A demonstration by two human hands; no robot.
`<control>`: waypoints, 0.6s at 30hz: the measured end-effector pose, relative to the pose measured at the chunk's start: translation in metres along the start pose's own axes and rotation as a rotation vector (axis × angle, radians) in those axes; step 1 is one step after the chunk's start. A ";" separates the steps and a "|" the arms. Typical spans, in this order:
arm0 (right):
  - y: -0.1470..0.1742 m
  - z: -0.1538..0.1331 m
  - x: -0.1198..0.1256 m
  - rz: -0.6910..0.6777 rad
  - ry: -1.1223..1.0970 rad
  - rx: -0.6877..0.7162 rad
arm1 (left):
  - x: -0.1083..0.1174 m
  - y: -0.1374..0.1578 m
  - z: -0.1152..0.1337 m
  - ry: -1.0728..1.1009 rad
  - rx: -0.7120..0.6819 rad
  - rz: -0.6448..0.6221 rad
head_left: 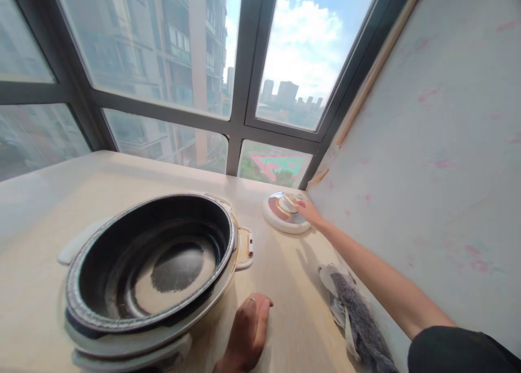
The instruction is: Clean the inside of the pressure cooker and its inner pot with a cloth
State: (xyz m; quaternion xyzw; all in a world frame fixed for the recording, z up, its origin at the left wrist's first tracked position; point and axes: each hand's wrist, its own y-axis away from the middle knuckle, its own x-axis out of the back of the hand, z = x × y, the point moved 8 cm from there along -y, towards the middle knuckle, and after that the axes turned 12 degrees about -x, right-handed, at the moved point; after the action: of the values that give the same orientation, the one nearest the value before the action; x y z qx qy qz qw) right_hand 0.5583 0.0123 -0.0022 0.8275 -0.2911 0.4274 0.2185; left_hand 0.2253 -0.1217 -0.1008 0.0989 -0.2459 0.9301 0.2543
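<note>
Nearest: left hand (249,329) at bottom center, low over the table (301,297), just right of the pot. Wrist comes in from the bottom edge, back of hand up, fingers curled loosely, thumb laid along them, 1 ring on a finger. The inside of the curl is hidden, so can't tell whether it has hold of anything.

Right sleeve (459,351), black, in the bottom right corner. Bare forearm (378,275) runs from it diagonally up and left, reaching well forward, elbow nearly straight.

Cloth (358,318), gray and white, bunched lengthwise on the table between forearm and pot, beside the wall (439,161).

Pot (118,264) on the left: lid off, black inside, pale worn floor with 1 dark patch, white outer body. 1 white side tab (244,248) sticks out toward the right.

Farther out, right hand (308,211): fingers closed in a pinch on the knob (288,202) of the lid, wrist in line with the forearm. Lid (279,214) sits flat on the table, knob up, near the corner of wall and window (238,85), apart from the pot.
</note>
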 end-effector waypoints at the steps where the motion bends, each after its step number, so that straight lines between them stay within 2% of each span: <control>1: -0.009 -0.003 -0.001 0.023 0.045 0.014 | -0.005 0.000 -0.010 -0.026 0.008 -0.018; 4: -0.031 -0.014 -0.007 0.063 0.171 0.059 | -0.014 0.001 -0.036 -0.093 0.048 -0.020; 7: -0.048 -0.023 -0.016 0.096 0.294 0.067 | -0.015 0.002 -0.052 -0.113 0.076 0.030; 11: -0.068 -0.026 -0.027 0.113 0.431 0.019 | -0.016 0.005 -0.052 -0.119 0.057 0.060; 18: -0.086 -0.026 -0.041 0.030 0.520 -0.071 | -0.010 0.003 -0.044 -0.138 0.090 0.154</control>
State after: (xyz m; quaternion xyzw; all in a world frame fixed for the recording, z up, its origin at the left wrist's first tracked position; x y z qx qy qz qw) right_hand 0.5815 0.1029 -0.0321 0.6772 -0.2525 0.6184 0.3086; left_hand 0.2295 -0.1055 -0.1430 0.1549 -0.2275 0.9480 0.1598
